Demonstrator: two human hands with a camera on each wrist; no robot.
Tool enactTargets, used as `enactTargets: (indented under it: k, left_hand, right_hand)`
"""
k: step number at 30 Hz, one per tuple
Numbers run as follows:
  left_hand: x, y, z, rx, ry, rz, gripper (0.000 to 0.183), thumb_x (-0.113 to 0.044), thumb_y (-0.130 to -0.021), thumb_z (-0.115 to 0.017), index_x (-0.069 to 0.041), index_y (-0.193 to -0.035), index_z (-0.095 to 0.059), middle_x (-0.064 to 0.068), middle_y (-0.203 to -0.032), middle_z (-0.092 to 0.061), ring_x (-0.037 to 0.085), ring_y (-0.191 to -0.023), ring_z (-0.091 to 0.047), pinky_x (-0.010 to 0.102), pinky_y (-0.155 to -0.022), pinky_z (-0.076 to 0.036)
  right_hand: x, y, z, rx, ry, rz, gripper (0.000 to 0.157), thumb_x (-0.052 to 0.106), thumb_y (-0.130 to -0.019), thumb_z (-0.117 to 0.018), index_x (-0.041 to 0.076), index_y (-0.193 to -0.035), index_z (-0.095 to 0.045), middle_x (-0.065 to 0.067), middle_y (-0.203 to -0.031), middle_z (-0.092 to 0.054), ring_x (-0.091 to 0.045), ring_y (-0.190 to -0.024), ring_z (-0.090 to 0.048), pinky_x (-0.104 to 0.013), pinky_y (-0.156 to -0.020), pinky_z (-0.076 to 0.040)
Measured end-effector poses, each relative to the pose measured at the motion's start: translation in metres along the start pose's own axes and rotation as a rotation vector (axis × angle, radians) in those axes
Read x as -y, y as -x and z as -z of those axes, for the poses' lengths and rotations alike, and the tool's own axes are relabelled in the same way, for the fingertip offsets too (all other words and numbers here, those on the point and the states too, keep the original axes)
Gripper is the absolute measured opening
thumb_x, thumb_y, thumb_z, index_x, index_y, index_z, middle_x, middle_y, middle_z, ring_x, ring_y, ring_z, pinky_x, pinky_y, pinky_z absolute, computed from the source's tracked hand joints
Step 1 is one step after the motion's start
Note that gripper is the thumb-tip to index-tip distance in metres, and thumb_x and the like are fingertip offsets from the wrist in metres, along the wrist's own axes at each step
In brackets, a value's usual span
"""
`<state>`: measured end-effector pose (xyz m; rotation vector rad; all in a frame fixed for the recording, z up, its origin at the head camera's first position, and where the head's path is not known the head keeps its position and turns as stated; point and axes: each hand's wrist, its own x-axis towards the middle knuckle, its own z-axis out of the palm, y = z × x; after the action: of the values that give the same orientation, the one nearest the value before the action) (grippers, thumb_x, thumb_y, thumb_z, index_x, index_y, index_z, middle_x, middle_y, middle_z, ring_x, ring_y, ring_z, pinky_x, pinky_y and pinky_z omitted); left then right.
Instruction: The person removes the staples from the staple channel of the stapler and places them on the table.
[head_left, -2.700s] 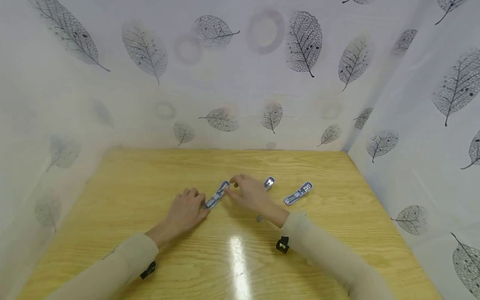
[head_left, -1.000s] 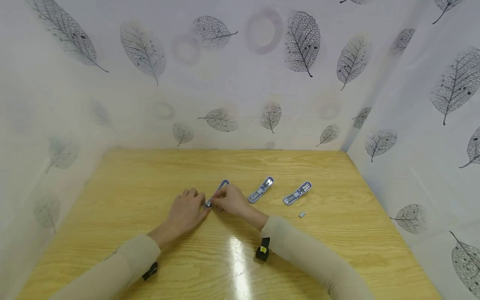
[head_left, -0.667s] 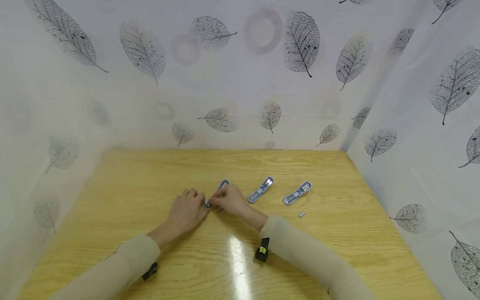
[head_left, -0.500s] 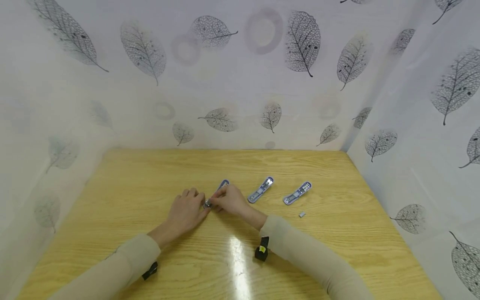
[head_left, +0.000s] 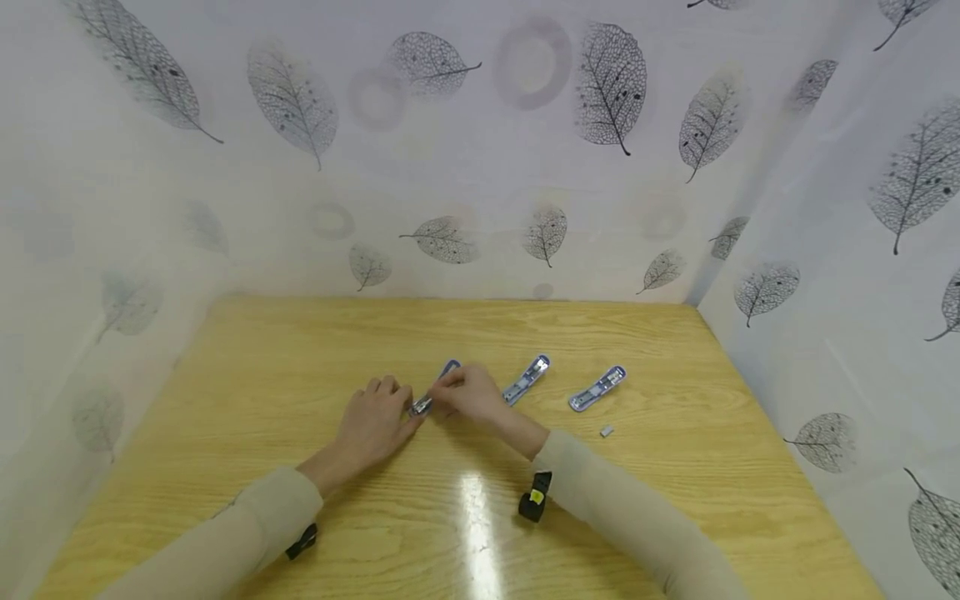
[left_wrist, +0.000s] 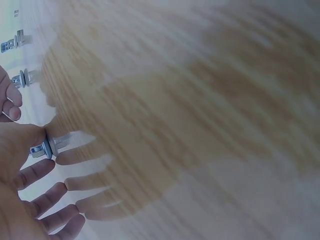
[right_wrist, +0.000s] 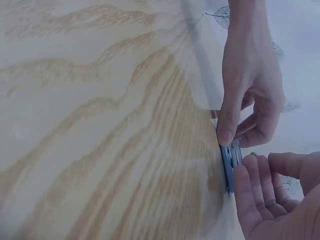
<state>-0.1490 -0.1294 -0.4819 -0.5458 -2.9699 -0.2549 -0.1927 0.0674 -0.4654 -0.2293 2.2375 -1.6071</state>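
A slim blue-edged device point(head_left: 422, 406) with metal parts on top, much like a small stapler, lies slanted on the table. My left hand point(head_left: 372, 427) grips its near end between thumb and forefinger; the right wrist view shows the left thumb point(right_wrist: 227, 125) along its side. At the device's middle, my right hand point(head_left: 474, 394) has thumb and forefinger drawn together. Whether anything small is between those fingertips is unclear. That hand hides part of the device, whose far rounded end shows beyond it. In the left wrist view the device point(left_wrist: 47, 147) is seen end-on.
Two similar blue devices lie to the right, one in the middle point(head_left: 527, 377) and one farther right point(head_left: 597, 388). A small grey block point(head_left: 607, 431) lies in front of the right one. The wooden table point(head_left: 360, 517) meets leaf-patterned sheeting point(head_left: 480, 167) at the back and sides.
The right hand came down to the device's near end from its far end, worked there, then shifted slightly up and right. A grey bit once beneath the right wrist is gone. The left hand stays.
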Motion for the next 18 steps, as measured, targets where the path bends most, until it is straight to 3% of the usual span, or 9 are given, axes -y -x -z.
enactTargets:
  k: [11,18]
  left_hand:
    - [-0.002,-0.001,0.002,0.011,0.007,0.011,0.034,-0.044,-0.094,-0.077,-0.012,-0.102,-0.066,0.014,-0.106,-0.067,0.026,-0.086,-0.060,0.038,-0.069,-0.054]
    - [-0.002,-0.001,0.002,0.007,0.013,0.012,0.034,-0.042,-0.094,-0.078,-0.011,-0.102,-0.066,0.014,-0.107,-0.067,0.026,-0.086,-0.059,0.037,-0.068,-0.053]
  right_hand:
    - [0.004,0.019,0.017,-0.012,-0.067,-0.050,0.018,0.010,-0.100,-0.071,-0.007,-0.106,-0.074,-0.016,-0.091,-0.078,-0.012,-0.070,-0.071,-0.031,-0.070,-0.065]
    - [-0.003,0.033,0.015,0.043,-0.059,-0.105,0.020,0.014,-0.098,-0.074,-0.004,-0.106,-0.077,-0.015,-0.088,-0.080,-0.011,-0.066,-0.072,-0.031,-0.069,-0.065]
